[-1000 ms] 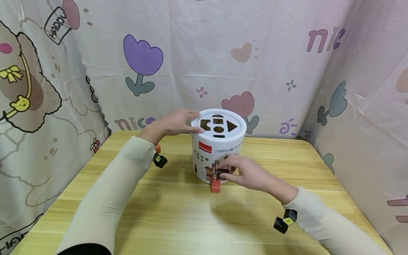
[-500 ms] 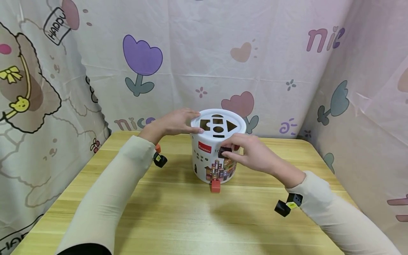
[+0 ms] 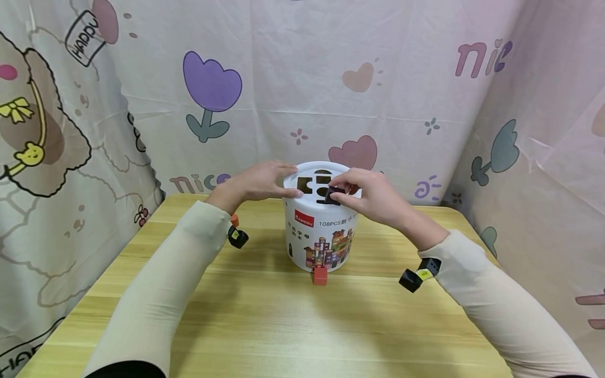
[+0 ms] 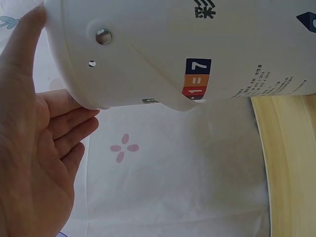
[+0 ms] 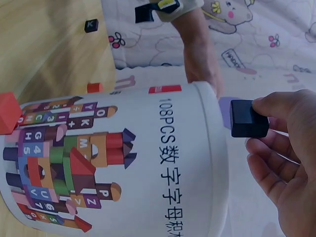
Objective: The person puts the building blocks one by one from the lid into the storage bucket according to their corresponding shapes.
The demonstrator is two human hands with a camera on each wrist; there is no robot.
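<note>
A white bucket (image 3: 314,241) with printed toy-block pictures stands on the table, its lid (image 3: 309,202) cut with several shaped holes. My left hand (image 3: 257,181) rests at the lid's left rim, thumb and fingers spread along it; the left wrist view shows the fingers (image 4: 74,123) extended loosely by the rim. With thumb and fingers, my right hand (image 3: 378,197) pinches a black block (image 3: 333,195) over the near part of the lid. The right wrist view shows this black block (image 5: 247,118) just beyond the lid's edge. My right hand hides the lid's right-hand holes in the head view.
A red block (image 3: 320,276) lies on the wooden table (image 3: 264,325) in front of the bucket. An orange block (image 3: 235,220) shows beside my left wrist. The right wrist view shows another black block (image 5: 91,25) on the table. Printed curtains (image 3: 293,63) hang behind and at both sides.
My right hand has risen with the black block from low at the bucket's front to the lid. My left hand, the bucket and the red block have stayed in place.
</note>
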